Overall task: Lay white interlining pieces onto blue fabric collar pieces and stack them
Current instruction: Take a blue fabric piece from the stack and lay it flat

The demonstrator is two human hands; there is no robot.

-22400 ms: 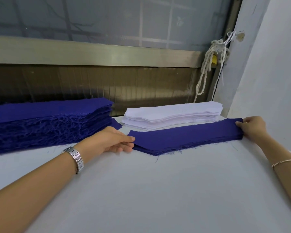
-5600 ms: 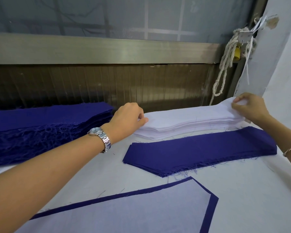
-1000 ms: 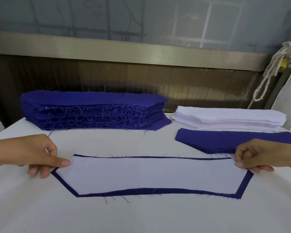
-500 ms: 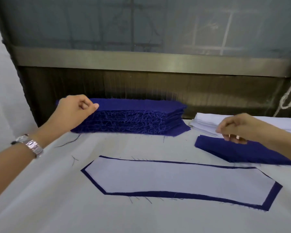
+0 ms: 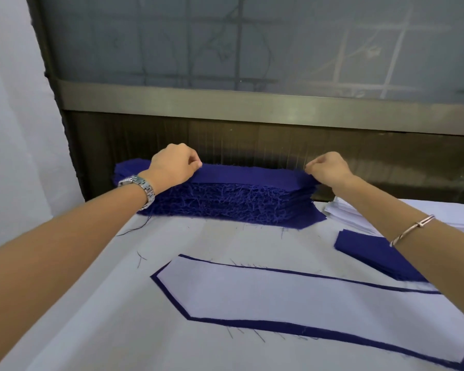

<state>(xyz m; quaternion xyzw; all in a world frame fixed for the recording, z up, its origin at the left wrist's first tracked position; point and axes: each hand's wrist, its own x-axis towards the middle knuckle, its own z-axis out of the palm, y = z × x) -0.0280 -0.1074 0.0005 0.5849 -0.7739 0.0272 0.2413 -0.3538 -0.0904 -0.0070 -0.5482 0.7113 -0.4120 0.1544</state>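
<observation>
Head view. Right hand (image 5: 330,170), half a second earlier over the small blue stack (image 5: 373,253), had joined left hand (image 5: 173,167) at the tall blue collar stack (image 5: 233,202). The fingers of both pinched the ends of the top piece (image 5: 247,175). One pair was finished: white interlining (image 5: 292,301) on a blue collar piece (image 5: 279,325), nearer on the bench (image 5: 105,317). The next pairing was probably starting. No containers.

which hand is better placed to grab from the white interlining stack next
Right. The right hand pinches the top blue piece at the right end of the blue stack, and the white interlining stack lies right beside its forearm. The left hand grips the far left end, across the whole stack.
</observation>
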